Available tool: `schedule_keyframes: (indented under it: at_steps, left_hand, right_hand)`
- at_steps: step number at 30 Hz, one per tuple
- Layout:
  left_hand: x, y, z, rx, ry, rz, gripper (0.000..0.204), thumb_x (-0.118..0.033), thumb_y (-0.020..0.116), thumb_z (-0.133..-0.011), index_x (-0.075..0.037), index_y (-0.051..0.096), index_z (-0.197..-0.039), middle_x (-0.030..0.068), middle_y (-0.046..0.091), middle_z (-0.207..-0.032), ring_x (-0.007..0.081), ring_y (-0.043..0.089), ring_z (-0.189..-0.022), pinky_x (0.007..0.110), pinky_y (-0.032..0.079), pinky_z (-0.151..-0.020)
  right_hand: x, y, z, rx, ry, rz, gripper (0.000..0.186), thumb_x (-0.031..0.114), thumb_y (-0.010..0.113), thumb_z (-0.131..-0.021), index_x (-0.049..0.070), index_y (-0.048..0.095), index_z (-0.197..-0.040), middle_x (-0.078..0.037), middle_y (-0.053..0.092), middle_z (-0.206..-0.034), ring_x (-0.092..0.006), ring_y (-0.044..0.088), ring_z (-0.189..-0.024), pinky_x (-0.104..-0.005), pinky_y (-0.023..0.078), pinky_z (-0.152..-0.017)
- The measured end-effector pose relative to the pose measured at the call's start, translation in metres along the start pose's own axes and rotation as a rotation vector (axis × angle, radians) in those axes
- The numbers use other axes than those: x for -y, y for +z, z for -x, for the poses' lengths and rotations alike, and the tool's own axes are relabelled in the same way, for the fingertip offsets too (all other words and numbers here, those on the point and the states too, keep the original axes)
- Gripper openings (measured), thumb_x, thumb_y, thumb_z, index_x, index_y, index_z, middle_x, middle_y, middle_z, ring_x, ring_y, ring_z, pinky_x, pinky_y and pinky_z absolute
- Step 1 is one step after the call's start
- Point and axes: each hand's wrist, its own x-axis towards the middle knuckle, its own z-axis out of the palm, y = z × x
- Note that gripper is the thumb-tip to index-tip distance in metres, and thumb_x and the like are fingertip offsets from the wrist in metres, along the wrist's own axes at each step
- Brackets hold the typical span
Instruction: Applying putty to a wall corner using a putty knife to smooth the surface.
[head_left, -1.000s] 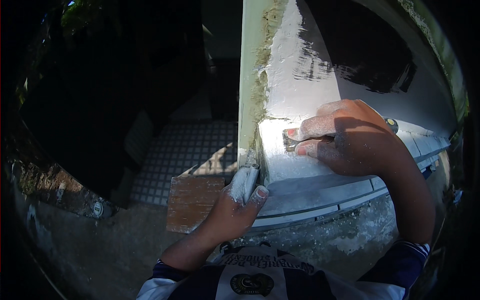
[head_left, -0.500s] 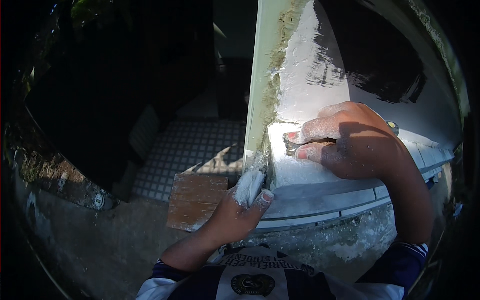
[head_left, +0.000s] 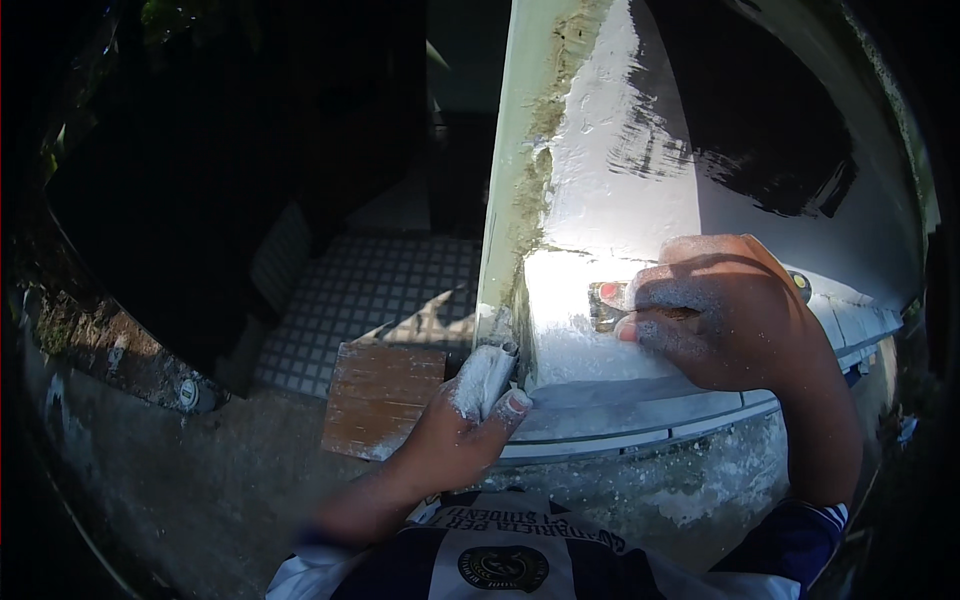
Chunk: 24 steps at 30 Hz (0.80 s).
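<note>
Far left: one brown board (head_left: 385,400). Next, left hand (head_left: 450,425), wrapped round one dusty tube (head_left: 500,370), long axis up and slightly right, near one green post (head_left: 512,200). Then one white patch (head_left: 560,300), one dark pad (head_left: 602,313) apparently against it. Pad lies at left end of right hand (head_left: 725,315), the nearer one, fingertips pressed on it; its long axis cannot be told, partly covered. Two hands, apart from each other.
</note>
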Motion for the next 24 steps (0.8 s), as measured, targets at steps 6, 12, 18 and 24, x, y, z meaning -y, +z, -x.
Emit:
schedule_keyframes:
  at_steps: [6,12,18,24]
  left_hand:
    - [0.003,0.005,-0.001,-0.024,0.009,0.015,0.047,-0.015,0.055,-0.094,0.01,0.04,-0.131,0.0215,0.055,-0.12,0.0216,0.051,-0.114,0.034,0.042,-0.095]
    - [0.006,0.002,-0.001,-0.027,0.071,-0.018,0.041,-0.015,0.055,-0.094,0.007,0.044,-0.127,0.0182,0.057,-0.114,0.0191,0.054,-0.106,0.033,0.045,-0.09]
    - [-0.005,0.003,0.001,-0.022,-0.032,-0.053,0.038,-0.016,0.055,-0.094,0.006,0.046,-0.125,0.0179,0.057,-0.111,0.018,0.055,-0.103,0.032,0.045,-0.087]
    - [0.015,0.005,-0.001,-0.09,0.064,-0.041,0.044,-0.018,0.057,-0.093,0.008,0.044,-0.126,0.019,0.06,-0.109,0.0209,0.057,-0.102,0.034,0.046,-0.086]
  right_hand:
    - [-0.006,0.001,-0.001,-0.005,0.011,-0.015,0.016,0.021,0.074,-0.074,0.008,0.073,-0.082,-0.009,0.062,-0.066,-0.0222,0.06,-0.057,-0.0346,0.046,-0.054]
    - [0.011,-0.009,-0.008,0.162,0.076,0.154,0.026,0.031,0.064,-0.085,0.012,0.072,-0.101,-0.01,0.066,-0.072,-0.0235,0.063,-0.063,-0.0353,0.05,-0.059]
    - [-0.006,-0.001,-0.004,0.041,-0.047,0.02,0.025,0.032,0.065,-0.084,0.011,0.073,-0.094,-0.01,0.063,-0.069,-0.0228,0.062,-0.062,-0.0355,0.048,-0.058]
    - [0.015,0.001,-0.019,0.038,-0.001,0.135,0.022,0.03,0.067,-0.081,0.01,0.073,-0.09,-0.01,0.063,-0.067,-0.0223,0.061,-0.058,-0.0349,0.047,-0.053]
